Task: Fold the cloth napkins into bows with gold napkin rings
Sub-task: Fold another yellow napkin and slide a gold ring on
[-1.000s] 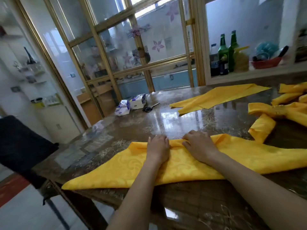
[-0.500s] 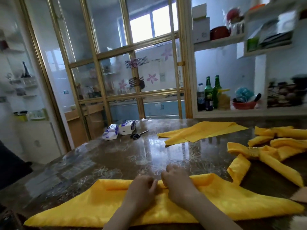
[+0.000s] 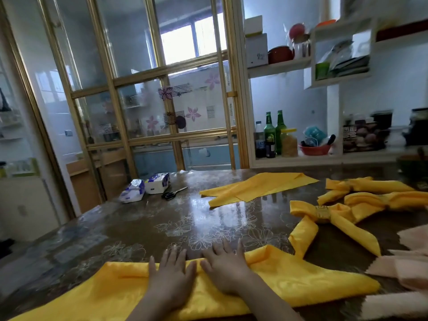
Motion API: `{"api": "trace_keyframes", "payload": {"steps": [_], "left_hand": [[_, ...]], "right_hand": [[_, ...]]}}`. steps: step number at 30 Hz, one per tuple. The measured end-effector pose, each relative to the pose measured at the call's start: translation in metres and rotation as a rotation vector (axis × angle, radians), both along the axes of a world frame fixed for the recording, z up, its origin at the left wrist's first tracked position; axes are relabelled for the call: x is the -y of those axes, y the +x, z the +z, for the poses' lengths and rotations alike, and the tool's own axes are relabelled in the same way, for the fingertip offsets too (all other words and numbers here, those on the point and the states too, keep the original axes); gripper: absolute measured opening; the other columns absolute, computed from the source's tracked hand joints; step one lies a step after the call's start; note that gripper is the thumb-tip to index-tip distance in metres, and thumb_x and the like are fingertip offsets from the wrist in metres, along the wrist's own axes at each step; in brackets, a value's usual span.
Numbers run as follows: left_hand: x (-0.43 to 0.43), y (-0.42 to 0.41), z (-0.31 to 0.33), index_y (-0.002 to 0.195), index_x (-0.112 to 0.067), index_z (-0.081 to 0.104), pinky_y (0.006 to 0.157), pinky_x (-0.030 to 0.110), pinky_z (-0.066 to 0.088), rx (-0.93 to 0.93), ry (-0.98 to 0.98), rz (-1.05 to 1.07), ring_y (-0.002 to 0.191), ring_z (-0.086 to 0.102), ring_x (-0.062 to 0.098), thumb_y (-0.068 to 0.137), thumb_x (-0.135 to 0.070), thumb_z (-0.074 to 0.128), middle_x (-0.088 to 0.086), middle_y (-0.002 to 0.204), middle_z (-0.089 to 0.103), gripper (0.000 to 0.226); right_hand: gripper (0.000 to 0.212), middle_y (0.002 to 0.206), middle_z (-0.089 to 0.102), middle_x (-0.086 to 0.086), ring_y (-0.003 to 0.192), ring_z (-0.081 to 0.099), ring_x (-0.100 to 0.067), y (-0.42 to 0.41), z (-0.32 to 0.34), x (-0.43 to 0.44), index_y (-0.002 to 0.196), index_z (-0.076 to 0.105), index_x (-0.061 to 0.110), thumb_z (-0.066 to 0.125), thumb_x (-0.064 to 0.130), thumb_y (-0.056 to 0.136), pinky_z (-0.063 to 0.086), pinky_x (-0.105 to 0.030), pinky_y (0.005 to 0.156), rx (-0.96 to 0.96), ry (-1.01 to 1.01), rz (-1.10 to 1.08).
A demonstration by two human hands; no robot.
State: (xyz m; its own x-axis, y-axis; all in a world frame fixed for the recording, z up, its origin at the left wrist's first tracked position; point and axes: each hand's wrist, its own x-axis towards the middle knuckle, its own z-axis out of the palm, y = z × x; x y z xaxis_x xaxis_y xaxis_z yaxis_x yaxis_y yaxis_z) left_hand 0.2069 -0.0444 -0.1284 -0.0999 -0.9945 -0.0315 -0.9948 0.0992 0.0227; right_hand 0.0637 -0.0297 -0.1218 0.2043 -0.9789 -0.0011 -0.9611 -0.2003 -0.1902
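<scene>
Glossy table (image 3: 162,228): left hand (image 3: 171,276) and right hand (image 3: 228,269), both flat-fingered, press folded yellow napkin (image 3: 301,281) at near edge; slick surface may let fold slip crooked.

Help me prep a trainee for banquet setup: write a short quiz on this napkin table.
1. True or false: the left hand and the right hand both lie flat, fingers straight, on the yellow napkin at the near edge of the table.
2. What lies just right of the two tissue packs? A) scissors B) a spoon C) a pen
3. Fill in: the finished bow nearest the hands is cinched by a gold ____.
Key: 1 true; 2 A; 3 napkin ring.
</scene>
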Motion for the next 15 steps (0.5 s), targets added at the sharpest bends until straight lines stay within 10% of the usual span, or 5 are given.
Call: {"api": "trace_keyframes", "payload": {"steps": [7,10,15], "left_hand": [[0.003,0.032,0.006,0.136,-0.026,0.044,0.115,0.042,0.006,-0.280,-0.099,-0.218,0.142,0.022,0.011,0.103,-0.021,0.030,-0.004,0.152,0.029,0.036],[-0.007,0.032,0.005,0.097,-0.030,0.060,0.093,0.054,0.044,-0.130,-0.408,-0.306,0.091,0.067,0.005,0.078,-0.005,0.034,-0.010,0.098,0.069,0.041],[-0.010,0.026,0.006,0.065,-0.025,0.061,0.072,0.046,0.056,-0.026,-0.570,-0.280,0.058,0.063,0.010,0.062,-0.013,0.031,-0.010,0.064,0.060,0.032]], "right_hand": [[0.032,0.131,0.054,-0.007,0.122,0.047,-0.027,-0.011,0.028,-0.010,0.125,0.059,0.017,0.044,0.021,0.097,0.031,-0.045,0.109,0.191,-0.035,0.006],[0.030,0.122,0.060,-0.003,0.113,0.054,-0.022,-0.012,0.034,-0.014,0.116,0.064,0.016,0.050,0.009,0.090,0.044,-0.035,0.095,0.307,-0.028,-0.020],[0.030,0.117,0.056,-0.007,0.111,0.048,-0.023,-0.004,0.035,-0.018,0.110,0.058,0.012,0.045,-0.003,0.087,0.035,-0.034,0.097,0.177,-0.251,-0.018]]}}
